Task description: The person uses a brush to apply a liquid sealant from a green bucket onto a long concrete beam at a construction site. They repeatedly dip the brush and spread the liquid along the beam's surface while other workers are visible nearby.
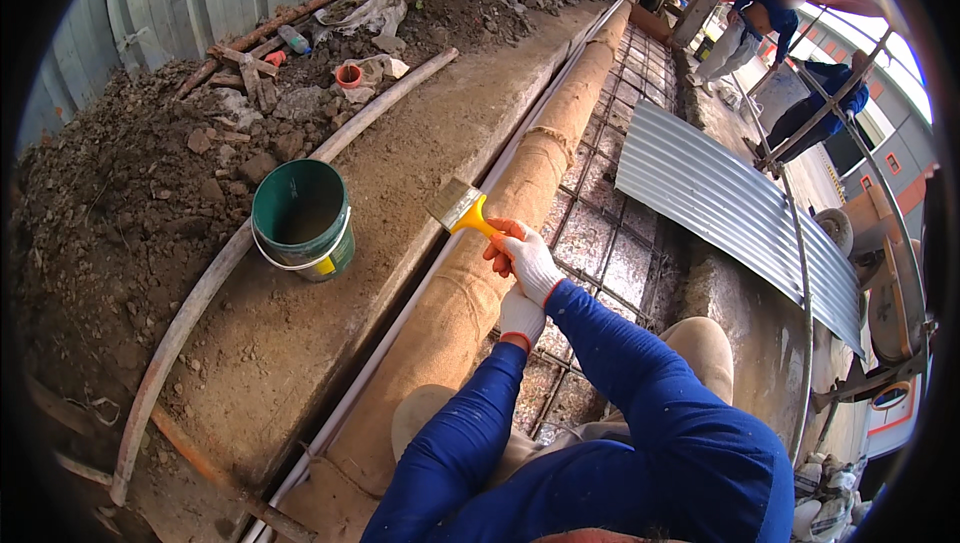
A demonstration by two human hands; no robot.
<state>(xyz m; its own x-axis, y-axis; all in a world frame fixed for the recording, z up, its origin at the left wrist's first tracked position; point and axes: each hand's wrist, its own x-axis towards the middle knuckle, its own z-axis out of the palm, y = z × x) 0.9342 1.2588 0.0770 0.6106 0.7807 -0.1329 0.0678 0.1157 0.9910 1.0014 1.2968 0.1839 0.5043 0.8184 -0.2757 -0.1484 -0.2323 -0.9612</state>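
A wide flat paintbrush [466, 211] with a yellow handle is gripped in my right hand [528, 255]. That hand wears a white glove with orange-coated fingers. Its bristles point left, over the edge of a long burlap-wrapped pipe or beam [465, 293]. My left hand [522, 317], gloved too, sits just below the right wrist; its fingers are hidden behind the right hand. To the left, a green bucket [302, 211] with a wire handle stands on the concrete ledge, with murky liquid inside.
A steel rebar grid [590, 233] runs along the trench beside the burlap. Corrugated metal sheet [725, 208] lies to the right, near metal poles. Long wooden pole [185, 338] and dirt heap [110, 213] lie left. Two people [765, 18] are at the far right.
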